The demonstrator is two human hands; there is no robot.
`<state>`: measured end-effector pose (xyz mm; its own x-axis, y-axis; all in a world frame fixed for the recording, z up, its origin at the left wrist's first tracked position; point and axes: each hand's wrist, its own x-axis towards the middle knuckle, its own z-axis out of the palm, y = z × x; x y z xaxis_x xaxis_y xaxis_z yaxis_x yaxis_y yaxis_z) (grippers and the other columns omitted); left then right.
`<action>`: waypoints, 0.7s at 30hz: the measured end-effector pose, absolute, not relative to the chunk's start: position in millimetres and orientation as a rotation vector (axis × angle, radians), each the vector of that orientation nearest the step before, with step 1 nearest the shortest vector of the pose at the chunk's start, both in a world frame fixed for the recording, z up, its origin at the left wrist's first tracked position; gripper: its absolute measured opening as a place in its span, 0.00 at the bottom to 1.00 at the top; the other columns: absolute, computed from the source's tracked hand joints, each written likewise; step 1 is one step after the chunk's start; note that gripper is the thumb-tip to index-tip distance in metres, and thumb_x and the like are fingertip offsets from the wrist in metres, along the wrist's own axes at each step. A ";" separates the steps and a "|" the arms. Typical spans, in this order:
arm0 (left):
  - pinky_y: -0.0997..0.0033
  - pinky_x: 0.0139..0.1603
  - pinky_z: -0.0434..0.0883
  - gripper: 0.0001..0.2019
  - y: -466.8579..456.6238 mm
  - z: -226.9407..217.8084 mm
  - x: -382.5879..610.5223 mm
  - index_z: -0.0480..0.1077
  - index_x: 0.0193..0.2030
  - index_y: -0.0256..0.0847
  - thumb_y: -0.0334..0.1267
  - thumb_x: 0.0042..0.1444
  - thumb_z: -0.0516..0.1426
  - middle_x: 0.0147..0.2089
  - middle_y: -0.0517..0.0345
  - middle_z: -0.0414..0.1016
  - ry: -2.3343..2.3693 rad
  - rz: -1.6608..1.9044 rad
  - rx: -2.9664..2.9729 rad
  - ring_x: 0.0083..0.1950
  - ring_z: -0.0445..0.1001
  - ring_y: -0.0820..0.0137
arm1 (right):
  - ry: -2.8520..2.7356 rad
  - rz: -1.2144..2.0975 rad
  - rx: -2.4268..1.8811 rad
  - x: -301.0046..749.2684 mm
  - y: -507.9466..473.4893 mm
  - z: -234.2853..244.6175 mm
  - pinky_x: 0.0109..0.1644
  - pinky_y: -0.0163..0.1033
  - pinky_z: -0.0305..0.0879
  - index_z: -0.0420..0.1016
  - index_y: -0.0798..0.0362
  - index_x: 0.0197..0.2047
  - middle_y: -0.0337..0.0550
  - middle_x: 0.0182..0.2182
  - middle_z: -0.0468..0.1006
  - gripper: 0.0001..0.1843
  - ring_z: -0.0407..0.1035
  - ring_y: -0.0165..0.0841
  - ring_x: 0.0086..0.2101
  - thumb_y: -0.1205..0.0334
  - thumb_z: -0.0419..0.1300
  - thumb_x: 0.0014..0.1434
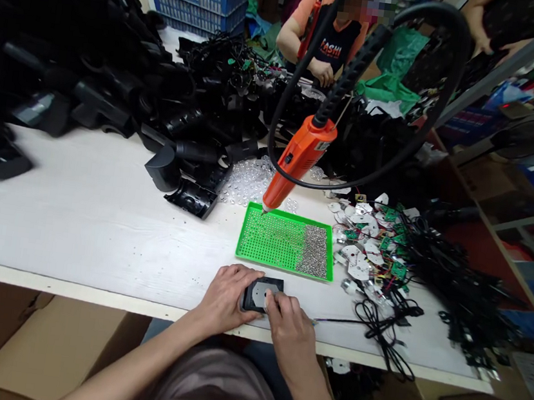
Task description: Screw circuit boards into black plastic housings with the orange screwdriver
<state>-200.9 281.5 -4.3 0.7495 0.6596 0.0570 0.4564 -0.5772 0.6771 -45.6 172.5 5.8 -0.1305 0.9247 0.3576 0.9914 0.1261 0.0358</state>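
Note:
A small black plastic housing (pixel 280 285) lies near the table's front edge, with a flat grey-white plate (pixel 259 293) inside it. My left hand (pixel 228 296) is wrapped round its left side, thumb at the near edge and fingers at the far edge. The curled fingers of my right hand (pixel 291 326) pinch at the right part of the plate; the fingertips partly hide it. A thin black cable (pixel 337 320) runs right from beside my right hand. Just beyond the housing sits a green perforated tray (pixel 264 261) with many small screws (pixel 315 251) heaped at its right end.
An orange electric screwdriver (pixel 296 155) hangs on a coiled cord, tip over the tray. Black casings (pixel 189 197) pile up at left, clear lenses (pixel 244 181) behind the tray, white plates with wires and circuit boards (pixel 362 257) at right. A co-worker (pixel 326 58) sits opposite.

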 end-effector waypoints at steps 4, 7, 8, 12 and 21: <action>0.52 0.57 0.61 0.35 285.0 -7.0 -201.1 0.63 0.61 0.44 0.47 0.46 0.67 0.56 0.48 0.73 0.794 0.396 2.292 0.57 0.67 0.54 | -2.188 -0.303 -1.930 -45.6 177.6 8.5 0.35 0.44 0.64 0.69 0.57 0.54 0.52 0.44 0.76 0.15 0.65 0.40 0.40 0.63 0.55 0.65; 0.51 0.59 0.61 0.35 287.9 -7.6 -203.4 0.62 0.61 0.45 0.45 0.45 0.67 0.57 0.48 0.73 0.778 0.390 2.287 0.59 0.66 0.54 | -2.113 -0.320 -1.974 -52.7 177.4 4.1 0.36 0.45 0.64 0.69 0.57 0.54 0.52 0.45 0.77 0.15 0.65 0.42 0.41 0.62 0.54 0.65; 0.51 0.60 0.60 0.35 288.9 -7.0 -204.7 0.62 0.62 0.45 0.43 0.45 0.66 0.57 0.48 0.72 0.769 0.385 2.281 0.60 0.65 0.53 | -2.086 -0.337 -1.996 -55.5 176.9 2.1 0.36 0.45 0.63 0.69 0.56 0.54 0.52 0.45 0.77 0.15 0.65 0.42 0.41 0.63 0.54 0.65; 0.50 0.63 0.58 0.32 291.1 -2.3 -208.5 0.59 0.64 0.44 0.38 0.51 0.60 0.62 0.48 0.68 0.725 0.349 2.207 0.64 0.62 0.56 | -1.995 -0.394 -2.077 -64.1 175.7 -4.1 0.36 0.47 0.61 0.68 0.55 0.57 0.53 0.46 0.77 0.18 0.65 0.43 0.40 0.66 0.52 0.65; 0.49 0.62 0.56 0.16 277.1 -4.5 -189.5 0.66 0.56 0.44 0.39 0.62 0.52 0.54 0.52 0.74 1.009 0.422 2.134 0.60 0.65 0.59 | -1.901 -0.337 -2.051 -67.9 176.0 -4.1 0.42 0.48 0.59 0.69 0.58 0.56 0.53 0.49 0.77 0.19 0.63 0.45 0.43 0.63 0.52 0.64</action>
